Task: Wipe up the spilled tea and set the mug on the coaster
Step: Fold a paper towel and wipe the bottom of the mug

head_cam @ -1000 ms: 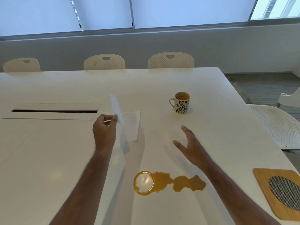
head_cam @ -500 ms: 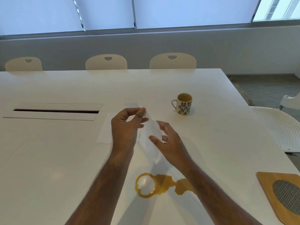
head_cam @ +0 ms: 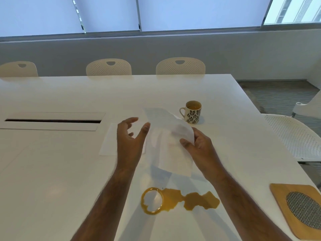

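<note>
A white paper napkin (head_cam: 169, 141) hangs in the air above the table, gripped by my right hand (head_cam: 198, 147) at its right edge. My left hand (head_cam: 130, 140) is just left of the napkin with its fingers spread, the thumb tip touching or nearly touching the sheet. Below the hands lies the amber tea spill (head_cam: 180, 200), a ring joined to a puddle. A white mug (head_cam: 192, 114) with a black leaf pattern stands upright beyond the napkin, tea inside. The wooden coaster (head_cam: 284, 193) with a metal mesh oval lies at the near right table edge.
Another white napkin (head_cam: 108, 141) lies flat on the white table (head_cam: 52, 171), partly behind my left hand. A cable slot (head_cam: 52, 121) opens at the left. White chairs stand along the far side (head_cam: 180, 66) and at the right (head_cam: 295, 136).
My left hand has let go of the napkin and opened. My right hand now holds the sheet, which has spread wider and shifted right, toward the mug.
</note>
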The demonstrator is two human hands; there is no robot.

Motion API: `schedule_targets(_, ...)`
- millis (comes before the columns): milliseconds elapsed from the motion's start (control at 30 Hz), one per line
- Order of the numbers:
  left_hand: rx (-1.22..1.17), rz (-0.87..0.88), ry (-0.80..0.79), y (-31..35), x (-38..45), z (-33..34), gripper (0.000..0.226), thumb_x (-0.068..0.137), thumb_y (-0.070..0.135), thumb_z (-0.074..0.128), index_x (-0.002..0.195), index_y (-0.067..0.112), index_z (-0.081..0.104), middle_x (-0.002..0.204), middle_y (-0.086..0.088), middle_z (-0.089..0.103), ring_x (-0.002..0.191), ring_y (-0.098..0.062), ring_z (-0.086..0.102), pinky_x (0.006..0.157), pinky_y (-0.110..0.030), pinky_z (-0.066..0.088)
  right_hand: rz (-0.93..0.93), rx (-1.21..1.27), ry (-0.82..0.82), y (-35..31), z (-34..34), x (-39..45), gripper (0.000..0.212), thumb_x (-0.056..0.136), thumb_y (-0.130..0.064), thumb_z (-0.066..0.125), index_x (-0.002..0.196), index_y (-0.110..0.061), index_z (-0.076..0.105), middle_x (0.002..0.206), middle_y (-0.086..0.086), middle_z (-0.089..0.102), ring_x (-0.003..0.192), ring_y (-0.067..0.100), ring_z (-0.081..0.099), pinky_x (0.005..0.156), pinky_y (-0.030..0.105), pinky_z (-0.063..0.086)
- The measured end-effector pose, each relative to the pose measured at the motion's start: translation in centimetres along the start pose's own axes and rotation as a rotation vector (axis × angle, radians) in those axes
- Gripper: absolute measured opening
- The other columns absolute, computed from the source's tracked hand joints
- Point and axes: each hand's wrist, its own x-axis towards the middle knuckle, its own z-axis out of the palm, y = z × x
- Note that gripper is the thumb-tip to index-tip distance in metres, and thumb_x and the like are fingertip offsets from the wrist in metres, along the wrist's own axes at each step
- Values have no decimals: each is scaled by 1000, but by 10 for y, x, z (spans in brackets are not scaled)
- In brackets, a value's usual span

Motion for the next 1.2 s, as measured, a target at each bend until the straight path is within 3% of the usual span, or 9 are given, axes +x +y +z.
schedule_targets(67, 61, -120, -81, -14, 6, -2, 65, 86, 64, 75, 138, 33, 53, 143, 15, 53, 132, -3, 50, 97, -23, 45, 28, 87, -23, 3, -10, -1, 38, 99, -19, 67, 124, -48, 66, 117, -7, 75, 105, 17, 75, 79, 36, 64)
schedule_targets(200, -49, -332, -343, -33, 11, -5, 80, 81, 76, 71, 142, 27, 57, 130, 11, 70, 123, -9, 65, 105, -36, 52, 77, 255, -48, 8, -24, -3, 36, 95, -19, 72, 128, -34, 70, 125, 5, 74, 112, 28, 72, 88, 46, 62)
schedule_targets(333, -245, -368, -474, -43, 9, -6, 49, 92, 52, 76, 132, 25, 69, 127, -1, 76, 120, -22, 72, 99, -42, 56, 126, 285, -37, 12, -34, -3, 34, 94, -17, 73, 127, -25, 71, 125, 8, 75, 113, 31, 72, 91, 47, 61)
schedule_targets(433, -302, -361, -464, -46, 7, -9, 32, 94, 38, 78, 122, 23, 75, 123, -8, 77, 116, -29, 73, 91, -40, 59, 134, 209, -32, 15, -41, -4, 28, 98, -16, 70, 121, -30, 74, 121, 3, 77, 110, 26, 74, 88, 41, 62)
schedule_targets(600, -307, -360, -461, -42, 4, -10, 38, 82, 39, 86, 113, 19, 78, 119, -13, 78, 110, -34, 75, 86, -38, 62, 135, 165, -33, 21, -49, -3, 33, 96, -15, 72, 127, -24, 70, 121, 1, 77, 110, 25, 74, 87, 38, 63)
schedule_targets(733, -332, -367, -467, -37, 1, -10, 31, 85, 30, 86, 111, 15, 78, 121, -15, 77, 110, -36, 74, 89, -42, 62, 116, 213, -50, 24, -53, -4, 33, 96, -9, 71, 121, -29, 75, 121, 4, 76, 110, 26, 74, 86, 35, 62)
schedule_targets(867, -327, -355, -470, -31, -2, -11, 22, 92, 15, 79, 114, 13, 77, 121, -13, 77, 110, -32, 75, 93, -43, 61, 68, 133, -65, 25, -56, -6, 21, 95, -12, 72, 114, -20, 78, 120, 5, 77, 111, 25, 73, 90, 36, 62)
schedule_targets(1033, -319, -354, -505, -22, -2, -15, 14, 92, 3, 70, 94, 16, 74, 115, -9, 76, 97, -23, 73, 68, -39, 60, 99, 101, -86, 25, -59, -6, 21, 93, 4, 56, 98, -10, 71, 124, 1, 75, 104, 20, 73, 66, 30, 58)
schedule_targets(1200, -337, -355, -522, -18, -2, -14, 20, 96, 2, 67, 90, 20, 73, 117, -7, 76, 100, -20, 72, 63, -37, 57, 165, 159, -63, 25, -59, -7, 18, 83, -21, 61, 97, -15, 69, 124, 2, 74, 104, 27, 70, 66, 42, 57)
